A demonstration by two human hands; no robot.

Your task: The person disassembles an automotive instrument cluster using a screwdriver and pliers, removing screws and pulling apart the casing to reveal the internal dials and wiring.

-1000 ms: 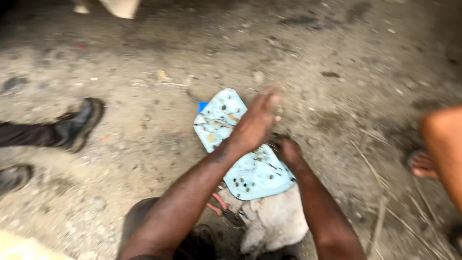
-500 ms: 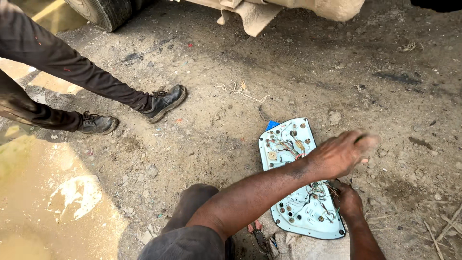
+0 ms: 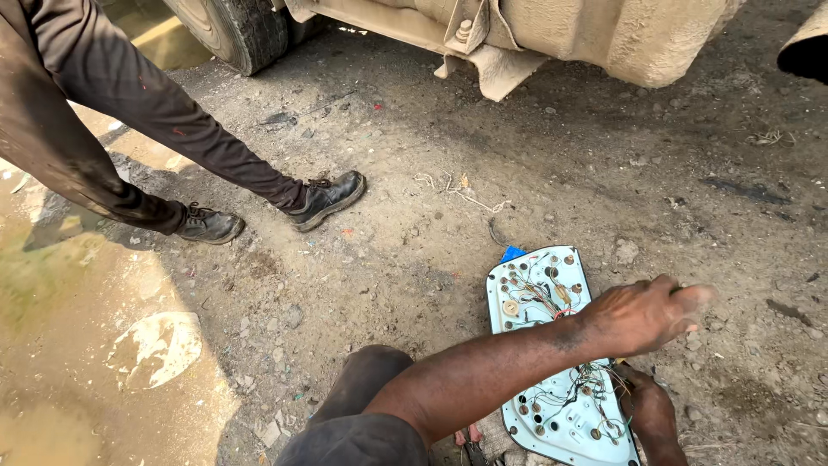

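Observation:
A light blue panel (image 3: 539, 298) studded with small terminals and thin coloured wires lies flat on the dirt in front of me. My left arm crosses over it, and my left hand (image 3: 651, 315) hovers past its right edge with the fingers bunched and blurred; nothing shows in them. Lower down, my right hand (image 3: 645, 410) rests on the panel's lower right edge, fingers among the wires there and seemingly gripping the edge. My bent knee (image 3: 366, 380) is just left of the panel.
Another person's legs in dark trousers and black shoes (image 3: 326, 198) stand at the left. A muddy puddle (image 3: 78, 345) fills the lower left. A vehicle's tyre (image 3: 237, 30) and dusty underbody (image 3: 552, 34) span the top. Loose string (image 3: 457, 194) lies on the ground.
My left hand has slid from the panel's middle to beyond its right edge. The view has tilted up, bringing in the vehicle. The other person's feet have shifted.

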